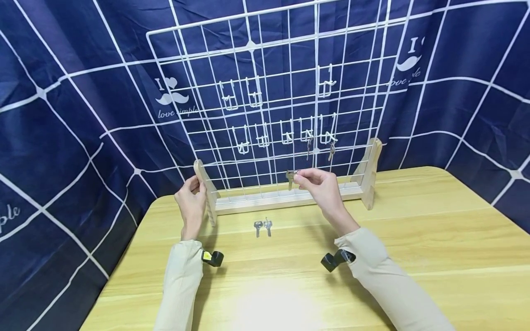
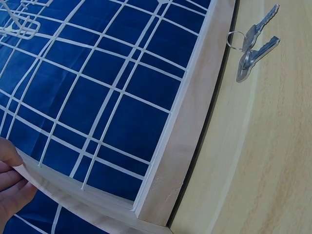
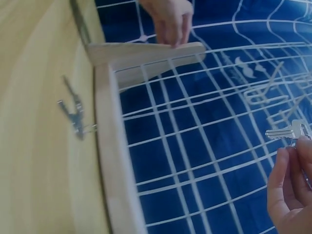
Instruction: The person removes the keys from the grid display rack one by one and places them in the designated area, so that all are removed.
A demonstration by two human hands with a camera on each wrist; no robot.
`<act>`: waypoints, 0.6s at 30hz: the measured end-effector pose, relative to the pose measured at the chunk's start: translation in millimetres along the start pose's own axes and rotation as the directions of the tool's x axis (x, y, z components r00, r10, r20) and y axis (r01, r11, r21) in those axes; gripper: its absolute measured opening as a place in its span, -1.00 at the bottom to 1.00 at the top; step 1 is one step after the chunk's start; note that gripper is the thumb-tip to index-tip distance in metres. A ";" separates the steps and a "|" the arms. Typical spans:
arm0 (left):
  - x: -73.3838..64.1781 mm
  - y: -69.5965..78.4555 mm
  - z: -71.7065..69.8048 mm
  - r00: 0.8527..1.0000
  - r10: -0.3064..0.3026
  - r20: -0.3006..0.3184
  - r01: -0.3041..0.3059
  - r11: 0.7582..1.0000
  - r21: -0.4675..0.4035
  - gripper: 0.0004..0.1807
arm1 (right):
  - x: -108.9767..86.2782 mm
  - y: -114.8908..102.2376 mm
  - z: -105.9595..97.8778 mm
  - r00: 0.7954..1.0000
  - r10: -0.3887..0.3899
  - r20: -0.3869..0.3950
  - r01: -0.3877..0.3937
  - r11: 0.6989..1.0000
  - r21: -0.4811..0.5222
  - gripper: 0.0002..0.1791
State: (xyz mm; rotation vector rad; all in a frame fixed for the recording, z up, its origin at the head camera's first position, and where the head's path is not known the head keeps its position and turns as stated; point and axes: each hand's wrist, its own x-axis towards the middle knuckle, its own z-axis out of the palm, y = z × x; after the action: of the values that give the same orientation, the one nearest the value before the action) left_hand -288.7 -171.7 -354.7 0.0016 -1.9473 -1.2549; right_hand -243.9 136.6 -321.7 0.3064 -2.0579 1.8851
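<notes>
My right hand (image 1: pixel 320 186) pinches a metal key (image 1: pixel 290 178) between thumb and fingertips, in front of the white wire grid (image 1: pixel 269 161). In the right wrist view the key (image 3: pixel 282 132) points away from the fingers, its blade level. At the left end of the stand, my left hand (image 1: pixel 191 202) grips the wooden side support (image 1: pixel 207 188) by its upper edge. Two more keys (image 1: pixel 262 225), joined by a ring (image 2: pixel 236 41), lie on the table (image 1: pixel 265 262) before the stand's wooden base (image 1: pixel 269 201).
Several white wire hooks (image 1: pixel 287 137) hang on the grid in two rows. Keys (image 1: pixel 331 151) dangle from the two rightmost lower hooks. The other wooden support (image 1: pixel 370 174) stands at the right end. Behind the grid hangs a dark blue curtain (image 1: pixel 103 161) with white lines.
</notes>
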 end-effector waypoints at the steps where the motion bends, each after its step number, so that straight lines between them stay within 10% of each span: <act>1: -0.1 0.0 0.1 1.000 0.000 0.000 0.000 1.000 0.001 -0.75 | -0.9 3.1 -0.5 1.000 0.006 0.003 -0.006 1.000 -0.007 -0.74; 18: 0.5 0.2 0.5 1.000 0.023 -0.005 -0.023 0.999 -0.027 -0.75 | -11.8 36.2 -1.8 0.980 0.152 0.127 -0.150 0.988 -0.025 -0.74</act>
State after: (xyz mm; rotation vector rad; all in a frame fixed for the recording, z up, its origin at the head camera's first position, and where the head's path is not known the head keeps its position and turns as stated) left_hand -289.3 -171.5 -354.3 -0.0313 -1.9208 -1.2646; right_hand -246.5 141.3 -359.5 0.2809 -2.2372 1.9829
